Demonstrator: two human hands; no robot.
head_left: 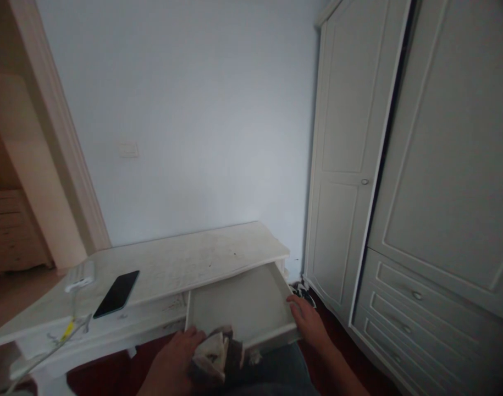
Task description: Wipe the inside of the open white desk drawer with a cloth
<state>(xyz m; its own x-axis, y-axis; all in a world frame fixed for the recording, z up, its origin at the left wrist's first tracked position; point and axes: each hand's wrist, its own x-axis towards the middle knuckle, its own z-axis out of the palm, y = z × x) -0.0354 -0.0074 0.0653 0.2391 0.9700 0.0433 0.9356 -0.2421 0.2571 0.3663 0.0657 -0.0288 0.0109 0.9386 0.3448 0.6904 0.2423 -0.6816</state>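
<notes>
A low white desk stands against the wall with its right-hand drawer pulled out; the drawer looks bare inside. My left hand is at the drawer's front left corner, fingers wrapped on a crumpled brown and cream cloth. My right hand rests on the drawer's front right corner, its fingers curled over the side wall.
A black phone lies on the desk's left part, beside a white charger with a cable hanging over the edge. A tall white wardrobe with drawers fills the right side. A doorway opens at the left. The floor is dark red.
</notes>
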